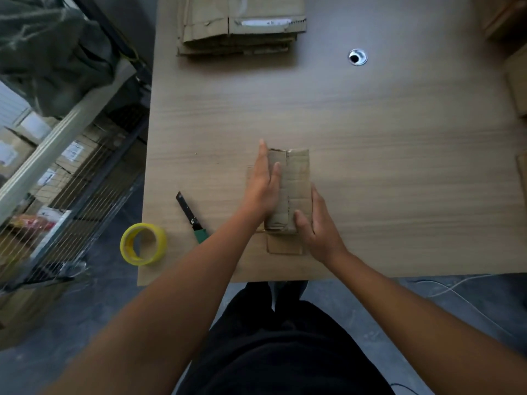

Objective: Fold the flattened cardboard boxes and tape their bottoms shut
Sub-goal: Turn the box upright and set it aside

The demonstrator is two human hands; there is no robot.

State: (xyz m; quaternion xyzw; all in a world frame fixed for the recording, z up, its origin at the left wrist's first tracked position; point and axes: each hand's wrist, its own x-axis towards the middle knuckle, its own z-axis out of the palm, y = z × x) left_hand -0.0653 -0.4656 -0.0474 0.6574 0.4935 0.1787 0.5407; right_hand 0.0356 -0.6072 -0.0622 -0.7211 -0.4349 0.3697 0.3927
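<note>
- Cardboard box [296, 183] lay lengthwise on the table [385, 181] btw both hands. Its top flaps were folded in and met along a centre seam.
- Loose flap [285, 246] stuck out flat on the table at the box's near end, just below the R thumb.
- L hand [263, 186]: fingers straight and together, not clenched, pressed flat on the left top flap. Fingertips reached approx. to the box's far edge.
- R hand [318, 226] clasped the box's near right corner, w/ thumb [299, 219] on top beside the seam and the other fingers laid along the right wall.
- Utility knife [190, 216], black blade out and green handle, lay on the table left of the L wrist, apart from it, w/ blade tip pointing away from the person.
- Yellow tape roll [142, 243] sat further left than the knife, by the table's near-left corner, well apart from the L fingers.
- Stack of flattened boxes [239, 27] sat at the table's far side, well beyond the L fingertips.
- Metal-rimmed cable hole [358, 57] was in the tabletop, far beyond the R fingertips.
- Wire shelving [71, 181] w/ packed goods stood off the table, left of the L arm.
- More cardboard [517, 81] showed at the right edge, partly out of frame.
</note>
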